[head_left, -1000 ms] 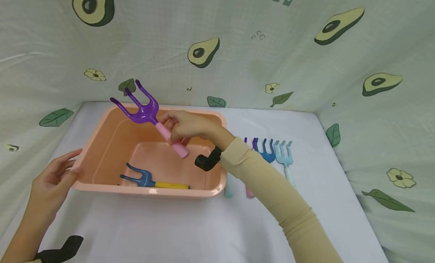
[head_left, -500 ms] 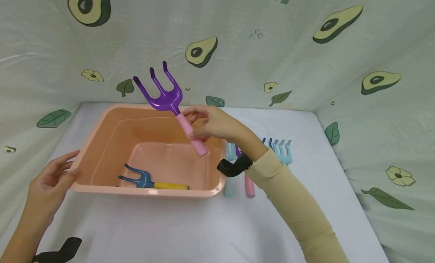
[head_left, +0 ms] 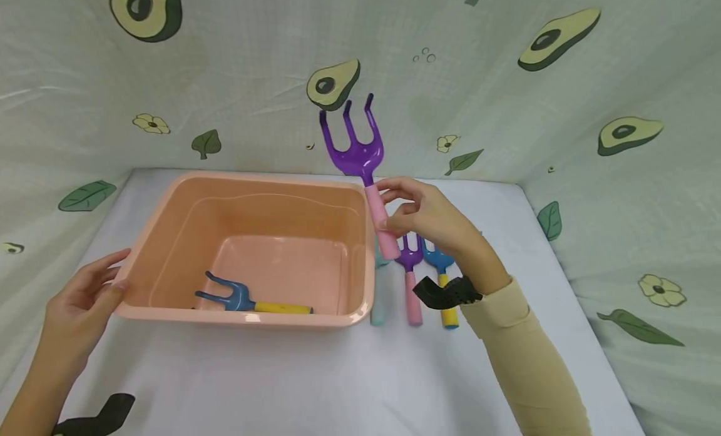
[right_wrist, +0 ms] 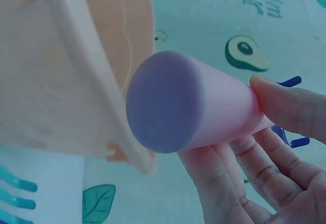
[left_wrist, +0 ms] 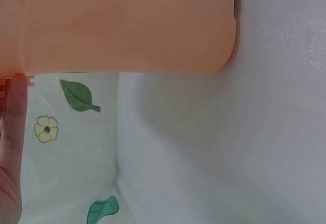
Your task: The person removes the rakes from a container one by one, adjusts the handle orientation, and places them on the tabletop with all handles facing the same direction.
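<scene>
My right hand point(head_left: 430, 214) holds a toy garden fork with three purple tines point(head_left: 356, 157) and a pink handle, thumb and fingers on the handle. The fork is raised above the right rim of a peach plastic tub point(head_left: 270, 323), tines pointing up and away. In the right wrist view, the butt of the pink handle point(right_wrist: 165, 102) faces the camera. My left hand point(head_left: 79, 304) grips the tub's left rim, thumb at the edge. Inside the tub lies a blue fork with a yellow handle point(head_left: 281, 308).
On the white-covered table point(head_left: 225, 386), right of the tub, lie a purple fork with a pink handle point(head_left: 413, 298), a blue fork with a yellow handle point(head_left: 449, 317) and a light teal tool point(head_left: 378, 304), partly hidden. An avocado-print cloth point(head_left: 394, 79) hangs behind.
My right hand has carried the purple fork rightward from over the tub to its right rim, and the fork has turned more upright. My left hand stays at the rim.
</scene>
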A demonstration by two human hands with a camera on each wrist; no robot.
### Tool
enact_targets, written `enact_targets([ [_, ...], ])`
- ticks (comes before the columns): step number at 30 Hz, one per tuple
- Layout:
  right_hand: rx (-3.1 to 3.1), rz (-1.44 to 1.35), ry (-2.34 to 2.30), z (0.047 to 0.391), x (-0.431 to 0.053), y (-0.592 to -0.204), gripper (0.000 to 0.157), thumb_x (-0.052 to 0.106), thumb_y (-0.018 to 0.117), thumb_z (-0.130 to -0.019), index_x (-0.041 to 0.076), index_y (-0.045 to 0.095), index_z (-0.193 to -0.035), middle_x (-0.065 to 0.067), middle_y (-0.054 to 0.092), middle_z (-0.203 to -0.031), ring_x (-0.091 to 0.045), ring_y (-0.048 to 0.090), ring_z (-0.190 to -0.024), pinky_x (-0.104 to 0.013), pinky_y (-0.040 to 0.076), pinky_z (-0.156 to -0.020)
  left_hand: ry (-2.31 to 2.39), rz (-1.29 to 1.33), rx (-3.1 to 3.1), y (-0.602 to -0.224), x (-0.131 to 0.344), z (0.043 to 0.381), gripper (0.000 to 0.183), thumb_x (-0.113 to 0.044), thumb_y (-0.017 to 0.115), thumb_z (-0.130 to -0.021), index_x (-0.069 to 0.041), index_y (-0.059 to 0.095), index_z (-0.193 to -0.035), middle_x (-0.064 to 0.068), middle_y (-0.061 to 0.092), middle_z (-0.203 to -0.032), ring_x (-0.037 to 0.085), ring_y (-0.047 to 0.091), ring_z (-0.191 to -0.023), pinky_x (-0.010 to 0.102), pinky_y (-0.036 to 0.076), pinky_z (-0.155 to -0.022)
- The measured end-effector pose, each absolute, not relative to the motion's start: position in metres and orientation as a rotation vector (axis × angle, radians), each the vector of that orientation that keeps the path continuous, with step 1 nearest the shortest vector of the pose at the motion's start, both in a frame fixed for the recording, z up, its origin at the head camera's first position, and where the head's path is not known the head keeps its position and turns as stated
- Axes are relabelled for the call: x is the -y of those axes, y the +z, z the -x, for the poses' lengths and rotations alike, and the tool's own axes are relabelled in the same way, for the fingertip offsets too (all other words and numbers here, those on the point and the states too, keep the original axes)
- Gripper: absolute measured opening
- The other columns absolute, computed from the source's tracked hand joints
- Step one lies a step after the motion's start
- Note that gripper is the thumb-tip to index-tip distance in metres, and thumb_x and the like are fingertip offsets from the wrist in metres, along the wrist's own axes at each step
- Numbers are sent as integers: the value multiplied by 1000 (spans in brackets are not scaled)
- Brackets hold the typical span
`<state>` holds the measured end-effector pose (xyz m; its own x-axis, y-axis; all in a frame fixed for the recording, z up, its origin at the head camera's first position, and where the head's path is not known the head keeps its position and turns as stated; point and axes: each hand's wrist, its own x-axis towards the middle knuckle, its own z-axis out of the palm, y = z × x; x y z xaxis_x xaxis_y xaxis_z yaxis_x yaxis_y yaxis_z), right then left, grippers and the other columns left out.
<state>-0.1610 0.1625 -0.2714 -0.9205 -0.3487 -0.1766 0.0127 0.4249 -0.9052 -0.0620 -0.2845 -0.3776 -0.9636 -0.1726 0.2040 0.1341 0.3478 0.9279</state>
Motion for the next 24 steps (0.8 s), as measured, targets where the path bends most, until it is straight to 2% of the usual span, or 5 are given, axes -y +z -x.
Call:
enact_targets([
  [11,-2385,94,-1476,139,-226,-303,56,10,63,-84,10,42,-136,-15,50,-121,-14,64,-75,-32,55,-76,-1664,-39,2361,-377,286,61,51,7,53,-88,-9,47,-136,-18,61,-107,-8,60,-88,3,46,-68],
  [21,-2414,-44,-1467,125,-273,-332,59,16,64,-86,6,38,-138,-20,46,-122,-9,65,-76,-30,56,-72,-1542,-76,2410,-377,284,63,50,6,54,-88,-10,48,-136,-22,60,-104,-10,59,-86,3,45,-68],
  [24,-2428,-91,-1436,121,-284,-339,60,18,63,-87,4,36,-139,-22,45,-124,-9,64,-76,-30,56,-72,-1608,-56,2371,-378,284,63,50,7,54,-88,-8,48,-135,-20,61,-105,-9,60,-86,3,46,-68],
])
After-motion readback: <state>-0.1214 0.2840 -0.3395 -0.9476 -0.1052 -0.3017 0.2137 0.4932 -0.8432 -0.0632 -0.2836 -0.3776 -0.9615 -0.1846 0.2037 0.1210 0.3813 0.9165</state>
